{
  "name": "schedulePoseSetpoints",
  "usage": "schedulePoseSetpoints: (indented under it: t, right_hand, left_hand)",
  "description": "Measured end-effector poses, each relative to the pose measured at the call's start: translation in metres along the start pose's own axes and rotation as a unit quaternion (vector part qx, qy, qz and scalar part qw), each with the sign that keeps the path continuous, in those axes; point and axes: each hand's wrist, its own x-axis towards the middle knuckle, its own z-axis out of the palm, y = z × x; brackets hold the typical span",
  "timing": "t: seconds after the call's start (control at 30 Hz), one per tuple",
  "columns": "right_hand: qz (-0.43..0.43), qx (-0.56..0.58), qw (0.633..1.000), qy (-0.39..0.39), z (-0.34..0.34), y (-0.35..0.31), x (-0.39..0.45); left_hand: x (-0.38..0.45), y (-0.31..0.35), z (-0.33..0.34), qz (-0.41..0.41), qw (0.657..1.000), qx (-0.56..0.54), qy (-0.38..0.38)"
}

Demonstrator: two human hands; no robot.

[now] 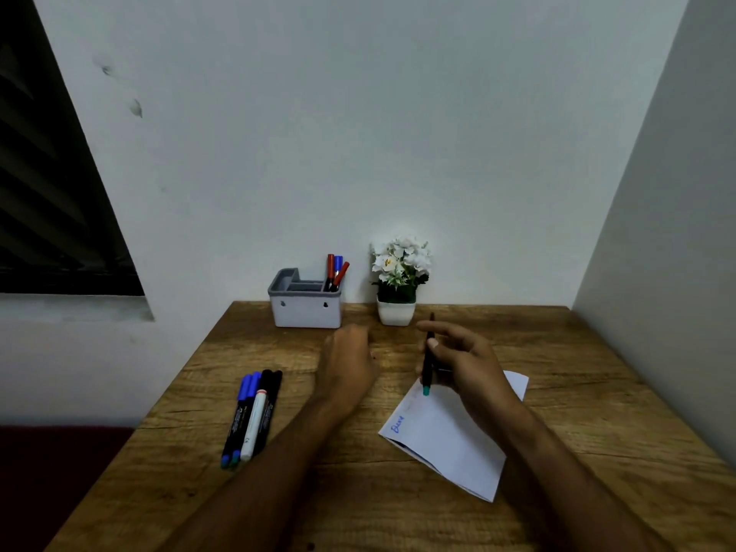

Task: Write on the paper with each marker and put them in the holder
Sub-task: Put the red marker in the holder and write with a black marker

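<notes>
- Green-tipped and black-bodied, the marker [428,362] stands near upright in my right hand [468,366], pinched between thumb and fingers, its coloured end just above the far corner of the paper [450,436].
- My left hand [348,362] is loosely curled in mid-surface with nothing visible in it; whether it hides a cap I cannot tell.
- I judge the step in hand to be either writing with this marker or carrying it to the holder [304,298]. I cannot tell whether the green end is a cap or the nib.
- To write well I would lay my left hand flat on the paper to pin it, since it is folded and lies askew, and then write on the blank part below the blue word near its left corner.
- To stow it I would cap it first, then lift it clear of the flower pot [396,310] that stands just right of the holder at the far edge.
- The holder is white with a grey rim and several compartments. Its right one already has two red markers and a blue one leaning in it, so I would aim for the gap beside them.
- Five more markers [251,418] lie side by side near the left edge: two blue-capped, one white, two black.
</notes>
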Motion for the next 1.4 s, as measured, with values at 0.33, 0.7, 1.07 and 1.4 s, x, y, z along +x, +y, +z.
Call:
schedulePoseSetpoints:
  t: [0.33, 0.7, 1.07, 1.4]
  right_hand:
    - [-0.034, 0.086, 0.995, 0.027, -0.019, 0.003, 0.003]
    - [-0.068, -0.100, 0.993, 0.015, -0.035, 0.021, 0.015]
    - [-0.084, -0.239, 0.967, -0.042, -0.034, 0.037, 0.023]
    - [-0.111, -0.289, 0.950, -0.032, -0.033, 0.044, 0.025]
  left_hand:
    - [-0.038, 0.003, 0.004, 0.181, 0.957, -0.038, -0.225]
    - [-0.038, -0.005, 0.015, 0.227, 0.941, 0.014, -0.250]
    - [-0.037, -0.003, 0.011, 0.223, 0.940, -0.002, -0.259]
    - [-0.031, -0.004, 0.010, 0.225, 0.934, 0.004, -0.279]
